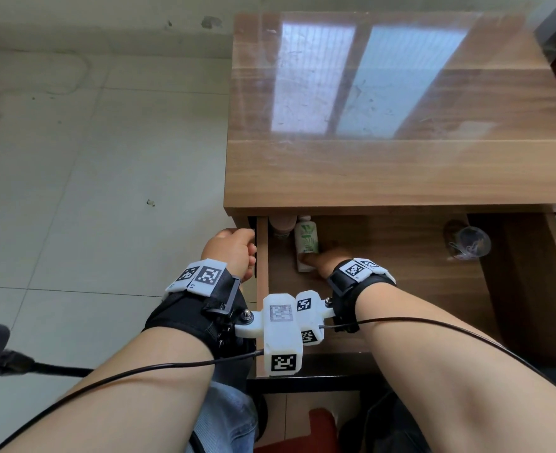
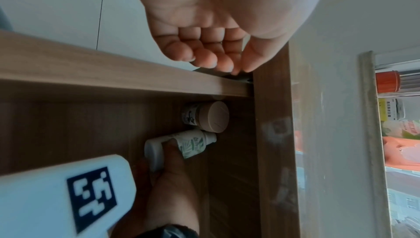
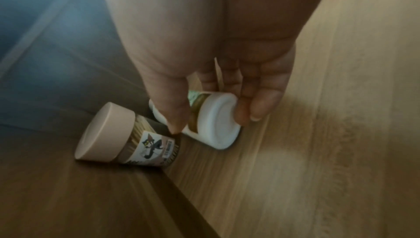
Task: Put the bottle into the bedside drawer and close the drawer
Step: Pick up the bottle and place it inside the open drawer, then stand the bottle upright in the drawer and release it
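Smooth white plastic bottle (image 1: 306, 243), wooden drawer (image 1: 401, 256)

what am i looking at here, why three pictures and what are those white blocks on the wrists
No machine here: a person works with bare hands, wearing cameras. The white blocks are the wrist cameras with printed markers. The large picture comes from a head camera looking down; the other two look along each hand. The bedside drawer is pulled open. The right hand grips a small white bottle lying on the drawer floor, beside a jar with a tan lid. A clear cup lies farther right. The left hand rests at the drawer's outer left side, holding nothing visible.
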Available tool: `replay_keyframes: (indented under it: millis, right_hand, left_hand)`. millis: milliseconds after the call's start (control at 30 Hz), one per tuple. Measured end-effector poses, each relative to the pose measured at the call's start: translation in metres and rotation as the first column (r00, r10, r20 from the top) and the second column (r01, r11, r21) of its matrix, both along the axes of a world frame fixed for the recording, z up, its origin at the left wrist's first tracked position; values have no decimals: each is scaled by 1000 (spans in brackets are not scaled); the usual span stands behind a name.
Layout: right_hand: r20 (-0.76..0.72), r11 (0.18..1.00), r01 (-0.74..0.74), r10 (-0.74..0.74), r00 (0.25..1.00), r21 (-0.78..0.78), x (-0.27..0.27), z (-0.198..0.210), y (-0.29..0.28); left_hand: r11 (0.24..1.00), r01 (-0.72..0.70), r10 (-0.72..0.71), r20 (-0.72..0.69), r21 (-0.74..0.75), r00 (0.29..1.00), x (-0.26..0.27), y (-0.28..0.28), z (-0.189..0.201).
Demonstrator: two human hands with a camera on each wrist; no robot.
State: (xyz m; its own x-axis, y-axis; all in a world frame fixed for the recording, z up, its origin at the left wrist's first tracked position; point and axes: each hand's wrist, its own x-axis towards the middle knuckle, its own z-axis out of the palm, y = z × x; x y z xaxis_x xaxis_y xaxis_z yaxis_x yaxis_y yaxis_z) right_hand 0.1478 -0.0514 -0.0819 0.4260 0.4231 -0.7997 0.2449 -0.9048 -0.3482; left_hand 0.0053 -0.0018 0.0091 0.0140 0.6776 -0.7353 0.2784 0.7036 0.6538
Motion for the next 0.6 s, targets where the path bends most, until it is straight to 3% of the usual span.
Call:
replay_keyframes:
  millis: [200, 333, 600]
  right_hand:
    - [6, 998, -56, 56, 998, -26, 16, 1, -12]
    - [40, 976, -188, 193, 980, -113, 34, 10, -25]
    - [317, 910, -208, 328, 890, -358, 122, 0, -70]
  left_hand:
    - [1000, 18, -18, -6, 6, 1000, 0, -5, 3]
    - [1000, 11, -11, 3, 4, 1000, 3, -7, 11]
    - [997, 40, -40, 0, 60, 999, 22, -15, 20]
